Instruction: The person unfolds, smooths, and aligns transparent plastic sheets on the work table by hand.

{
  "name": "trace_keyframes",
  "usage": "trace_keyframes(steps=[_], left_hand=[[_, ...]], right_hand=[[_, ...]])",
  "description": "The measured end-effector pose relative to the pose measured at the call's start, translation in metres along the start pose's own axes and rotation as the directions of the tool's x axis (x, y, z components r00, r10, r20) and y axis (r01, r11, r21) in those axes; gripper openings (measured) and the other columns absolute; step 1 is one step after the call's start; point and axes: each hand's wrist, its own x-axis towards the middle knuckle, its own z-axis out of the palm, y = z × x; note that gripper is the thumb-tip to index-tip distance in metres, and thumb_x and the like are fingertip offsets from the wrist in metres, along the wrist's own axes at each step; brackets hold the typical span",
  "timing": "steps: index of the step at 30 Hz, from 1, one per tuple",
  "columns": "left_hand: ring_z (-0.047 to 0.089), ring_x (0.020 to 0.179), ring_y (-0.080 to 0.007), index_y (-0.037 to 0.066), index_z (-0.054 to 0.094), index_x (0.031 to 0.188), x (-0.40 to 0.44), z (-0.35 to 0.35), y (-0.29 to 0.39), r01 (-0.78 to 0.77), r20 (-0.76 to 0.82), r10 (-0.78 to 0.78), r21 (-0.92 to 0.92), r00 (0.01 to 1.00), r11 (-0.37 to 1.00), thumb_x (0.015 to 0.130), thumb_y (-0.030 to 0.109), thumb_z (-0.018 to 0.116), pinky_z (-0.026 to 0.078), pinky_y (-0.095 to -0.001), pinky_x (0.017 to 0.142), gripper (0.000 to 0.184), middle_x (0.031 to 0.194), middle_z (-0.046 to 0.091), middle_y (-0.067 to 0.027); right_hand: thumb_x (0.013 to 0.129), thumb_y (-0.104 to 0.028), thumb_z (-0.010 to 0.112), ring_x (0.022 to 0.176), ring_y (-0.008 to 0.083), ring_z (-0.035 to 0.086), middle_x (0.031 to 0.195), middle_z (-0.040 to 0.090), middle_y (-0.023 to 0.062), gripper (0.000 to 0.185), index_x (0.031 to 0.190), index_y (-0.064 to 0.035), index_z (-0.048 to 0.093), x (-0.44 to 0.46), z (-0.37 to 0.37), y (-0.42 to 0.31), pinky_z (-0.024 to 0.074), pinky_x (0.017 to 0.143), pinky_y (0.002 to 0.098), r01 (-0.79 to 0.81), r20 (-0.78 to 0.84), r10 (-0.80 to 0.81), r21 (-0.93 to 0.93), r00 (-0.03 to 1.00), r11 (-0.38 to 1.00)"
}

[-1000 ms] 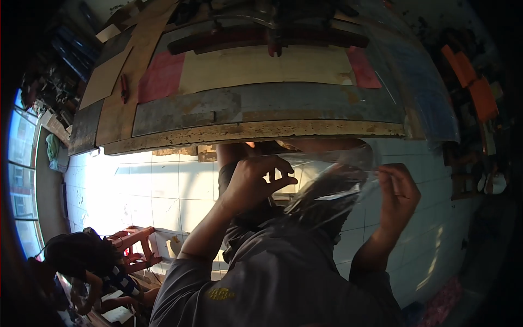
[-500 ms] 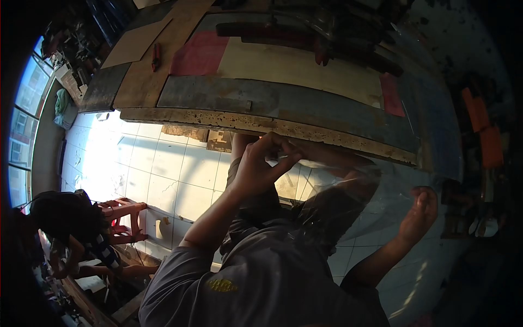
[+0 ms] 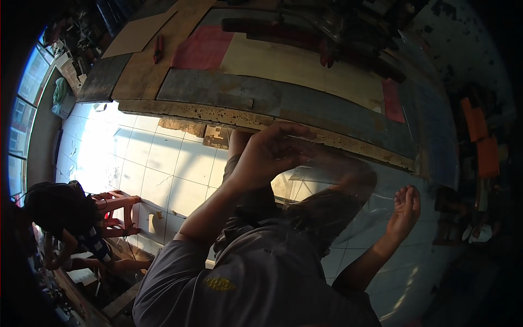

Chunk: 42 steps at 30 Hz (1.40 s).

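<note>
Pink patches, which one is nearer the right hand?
The smaller patch, right of the cream sheet; the larger patch sits to its left, farther from the right hand.

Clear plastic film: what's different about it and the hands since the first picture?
The left hand has moved forward and now overlaps the table edge in view. The right hand, which pinched the clear film earlier, has turned its fingertips toward the table; whether it still grips is unclear. The camera view has tilted. The red tool stayed on the table.
</note>
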Motion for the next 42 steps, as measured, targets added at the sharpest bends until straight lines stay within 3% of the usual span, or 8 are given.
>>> trace_keyframes(steps=[11, 15, 22, 26, 29, 32, 38, 42], left_hand=[[0.074, 0.107, -0.0209, -0.002, 0.070, 0.113, 0.015, -0.004, 0.007, -0.150, -0.070, 0.186, 0.349, 0.980, 0.925, 0.095, -0.007, 0.070, 0.063, -0.0310, 0.078, 0.019, 0.127, 0.071, -0.0147], [0.076, 0.092, -0.0166, 0.002, 0.072, 0.112, 0.032, 0.003, 0.018, -0.318, 0.120, 0.317, 0.633, 0.941, 0.706, 0.094, -0.002, 0.073, 0.060, -0.0274, 0.070, 0.018, 0.112, 0.075, -0.0102], [0.073, 0.080, -0.0119, 0.006, 0.073, 0.116, 0.053, 0.048, 0.033, -0.304, 0.287, 0.157, 0.592, 0.945, 0.746, 0.093, 0.009, 0.079, 0.057, -0.0299, 0.068, 0.024, 0.098, 0.077, -0.0041], [0.071, 0.080, -0.0121, 0.007, 0.071, 0.122, 0.061, 0.064, 0.038, -0.338, 0.436, 0.073, 0.569, 0.897, 0.750, 0.092, 0.009, 0.080, 0.057, -0.0298, 0.071, 0.031, 0.100, 0.077, -0.0037], [0.073, 0.086, -0.0122, 0.008, 0.066, 0.131, 0.056, 0.068, 0.038, -0.332, 0.293, 0.187, 0.599, 0.938, 0.729, 0.091, 0.009, 0.081, 0.058, -0.0291, 0.075, 0.043, 0.103, 0.077, -0.0045], [0.074, 0.099, -0.0247, 0.007, 0.057, 0.141, 0.043, 0.055, 0.034, -0.351, 0.237, 0.259, 0.610, 0.936, 0.710, 0.090, 0.013, 0.080, 0.060, -0.0350, 0.080, 0.056, 0.114, 0.074, -0.0113], [0.067, 0.126, -0.0289, 0.007, 0.054, 0.148, 0.030, 0.050, 0.036, -0.379, 0.337, 0.200, 0.631, 0.920, 0.677, 0.078, 0.030, 0.093, 0.053, -0.0428, 0.105, 0.083, 0.134, 0.068, -0.0139], [0.056, 0.136, -0.0354, 0.013, 0.037, 0.160, 0.024, 0.059, 0.032, -0.425, 0.470, -0.004, 0.802, 0.883, 0.421, 0.072, 0.037, 0.094, 0.044, -0.0490, 0.115, 0.107, 0.146, 0.058, -0.0158]], right_hand=[[0.102, -0.015, 0.064, 0.088, 0.0123, 0.064, 0.095, 0.067, 0.0040, 0.017, 0.112, -0.0010, 0.066, -0.020, 0.021, -0.011, 0.0525, 0.091, 0.0328, -0.121, 0.290, 0.222, -0.329, 0.931, 0.937], [0.096, -0.017, 0.071, 0.117, 0.0244, 0.068, 0.118, 0.073, 0.0117, 0.041, 0.133, -0.0024, 0.060, -0.022, 0.008, -0.023, 0.0514, 0.103, 0.0387, 0.229, 0.575, 0.324, -0.687, 0.751, 0.690], [0.092, -0.030, 0.082, 0.127, 0.0264, 0.063, 0.146, 0.058, 0.0178, 0.068, 0.146, -0.0012, 0.053, -0.031, 0.079, -0.034, 0.0416, 0.115, 0.0434, 0.524, 0.638, -0.236, -0.309, 0.733, 0.794], [0.100, -0.020, 0.073, 0.085, 0.0156, 0.069, 0.112, 0.068, 0.0141, 0.041, 0.133, 0.0017, 0.061, -0.030, 0.108, -0.020, 0.0530, 0.085, 0.0338, 0.461, 0.567, -0.332, -0.096, 0.753, 0.882], [0.107, -0.010, 0.060, 0.053, 0.0092, 0.058, 0.070, 0.058, 0.0003, 0.016, 0.112, 0.0034, 0.067, -0.013, 0.109, -0.019, 0.0446, 0.051, 0.0215, 0.327, 0.446, -0.240, -0.128, 0.862, 0.936], [0.108, -0.015, 0.059, 0.053, 0.0090, 0.056, 0.072, 0.058, 0.0019, 0.020, 0.111, 0.0036, 0.066, 0.001, 0.115, -0.025, 0.0449, 0.052, 0.0204, 0.320, 0.051, -0.320, 0.003, 0.946, 0.947], [0.108, -0.022, 0.061, 0.056, 0.0088, 0.053, 0.079, 0.059, 0.0043, 0.027, 0.110, 0.0047, 0.065, 0.014, 0.136, -0.045, 0.0424, 0.051, 0.0202, 0.580, -0.270, -0.548, 0.049, 0.791, 0.813], [0.109, -0.021, 0.060, 0.058, 0.0090, 0.053, 0.080, 0.060, 0.0050, 0.029, 0.114, 0.0080, 0.064, 0.024, 0.143, -0.082, 0.0401, 0.051, 0.0208, 0.688, -0.336, -0.646, 0.008, 0.686, 0.726]])
